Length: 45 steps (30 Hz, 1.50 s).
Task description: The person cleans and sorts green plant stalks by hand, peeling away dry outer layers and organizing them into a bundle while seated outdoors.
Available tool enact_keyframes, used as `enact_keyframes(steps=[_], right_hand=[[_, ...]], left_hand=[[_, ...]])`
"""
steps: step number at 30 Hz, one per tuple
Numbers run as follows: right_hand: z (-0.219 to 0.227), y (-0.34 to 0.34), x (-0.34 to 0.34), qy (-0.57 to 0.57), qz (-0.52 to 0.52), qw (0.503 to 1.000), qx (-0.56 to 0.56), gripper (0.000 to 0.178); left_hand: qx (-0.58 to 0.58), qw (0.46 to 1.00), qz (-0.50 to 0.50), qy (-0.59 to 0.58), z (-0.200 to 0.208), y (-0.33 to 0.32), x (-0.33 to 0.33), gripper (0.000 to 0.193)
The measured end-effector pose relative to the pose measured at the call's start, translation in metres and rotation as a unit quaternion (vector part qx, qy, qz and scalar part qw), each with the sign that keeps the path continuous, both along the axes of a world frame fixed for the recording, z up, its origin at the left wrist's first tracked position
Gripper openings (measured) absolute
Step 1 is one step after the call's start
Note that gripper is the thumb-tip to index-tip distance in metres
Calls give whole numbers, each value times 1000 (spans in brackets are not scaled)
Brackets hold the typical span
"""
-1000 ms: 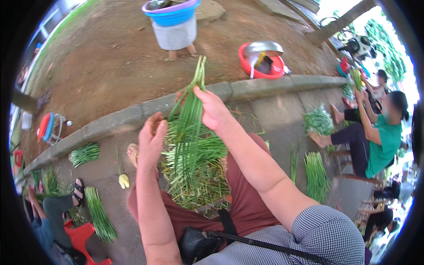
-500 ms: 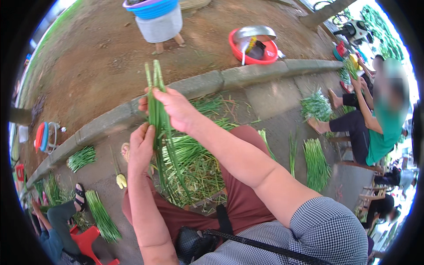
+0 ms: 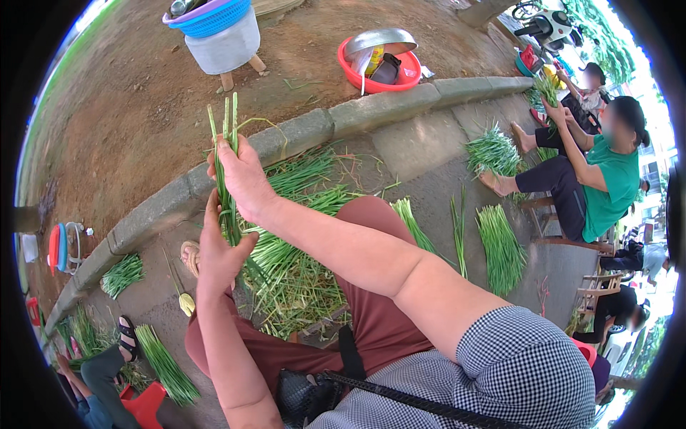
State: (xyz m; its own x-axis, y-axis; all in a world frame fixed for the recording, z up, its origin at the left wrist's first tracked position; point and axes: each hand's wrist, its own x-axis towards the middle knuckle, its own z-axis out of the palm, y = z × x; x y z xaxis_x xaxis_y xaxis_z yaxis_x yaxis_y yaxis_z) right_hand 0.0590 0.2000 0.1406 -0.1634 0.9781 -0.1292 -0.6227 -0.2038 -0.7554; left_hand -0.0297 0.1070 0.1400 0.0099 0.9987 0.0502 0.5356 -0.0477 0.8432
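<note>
A small bunch of long green garlic chives (image 3: 226, 175) stands nearly upright in front of me, thick stalk ends at the top. My right hand (image 3: 239, 175) grips it around the upper part, thumb against the stalks. Just below, my left hand (image 3: 223, 250) is open, thumb spread away from the fingers, its palm side against the hanging leaves. Part of the bunch is hidden behind the hands. Between my knees lies a large loose heap of chives (image 3: 300, 247), with paler trimmed bits (image 3: 304, 304) on its near side.
Sorted chive bundles lie right (image 3: 501, 250) and left (image 3: 166, 365). A stone kerb (image 3: 300, 136) curves across; beyond it stand a red basin (image 3: 400, 82) and stacked tubs (image 3: 225, 46). A person in a green top (image 3: 614, 186) sits at right, handling chives; another person's leg (image 3: 103, 365) shows at left.
My left hand has loosened from its pinch and opened, thumb swinging out. My right hand still holds the bunch, now turned more upright. The whole view has shifted slightly.
</note>
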Motion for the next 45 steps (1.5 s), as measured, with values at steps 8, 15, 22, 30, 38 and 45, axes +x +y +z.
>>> enact_keyframes(steps=[8, 15, 22, 30, 38, 45], right_hand=[[-3, -15, -27, -23, -90, 994, -59, 12], [-14, -11, -45, -55, -71, 994, -64, 57], [-27, 0, -36, -69, 6, 984, -161, 49], [-7, -8, 49, 37, 27, 986, -158, 26], [-24, -140, 68, -165, 23, 986, -16, 53], [-60, -141, 64, -539, 84, 806, 229, 34]], left_hand=[[45, 994, 79, -64, -38, 11, 8, 53], [-49, 943, 168, -284, -36, 16, -17, 22], [-76, 862, 206, -457, -4, 6, -39, 9], [-104, 810, 174, -550, -6, -54, -35, 23], [-101, 786, 148, -591, -9, -108, -26, 27], [-115, 840, 167, -504, -27, -99, -18, 27]])
